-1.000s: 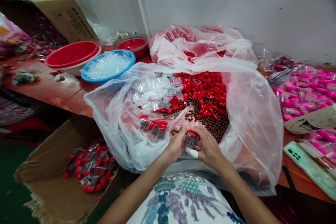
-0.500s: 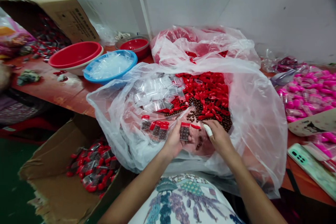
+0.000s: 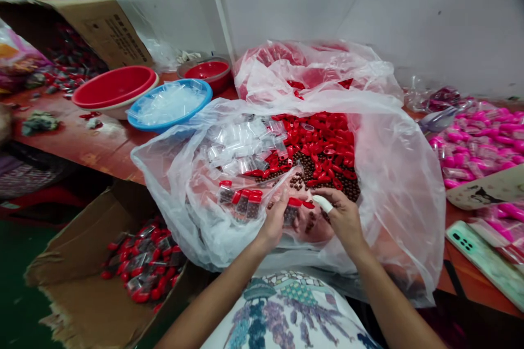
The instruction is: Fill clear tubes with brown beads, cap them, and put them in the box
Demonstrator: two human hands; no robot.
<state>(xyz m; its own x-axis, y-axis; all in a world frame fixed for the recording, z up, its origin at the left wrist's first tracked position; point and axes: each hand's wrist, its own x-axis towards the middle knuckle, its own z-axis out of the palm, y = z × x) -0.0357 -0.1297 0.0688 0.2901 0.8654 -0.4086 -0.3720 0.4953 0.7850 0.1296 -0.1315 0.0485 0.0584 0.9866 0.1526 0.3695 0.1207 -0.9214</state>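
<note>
At the near lip of the big clear plastic bag (image 3: 393, 196), a small clear vial (image 3: 291, 212) filled with brown beads is grasped in the left hand (image 3: 273, 221), while a red cap (image 3: 308, 204) is pinched in the right hand (image 3: 343, 217) and held against the vial's mouth. The cap is best seated square to the opening, with the vial kept upright so no beads are shaken out, and pressed straight down by the bandaged fingertip (image 3: 324, 203). Just left of the hands, a short row of capped vials (image 3: 241, 200) is laid on the bag; loose brown beads (image 3: 339, 185), red caps (image 3: 323, 142) and empty vials (image 3: 241, 144) are heaped beyond. Open room is judged scant: the bag's loose folds are raised on both sides and could be snagged by a wrist. The table edge (image 3: 102, 166) runs just behind the bag's left flank, and a cardboard box (image 3: 82, 294) of finished vials is set below it, well clear
</note>
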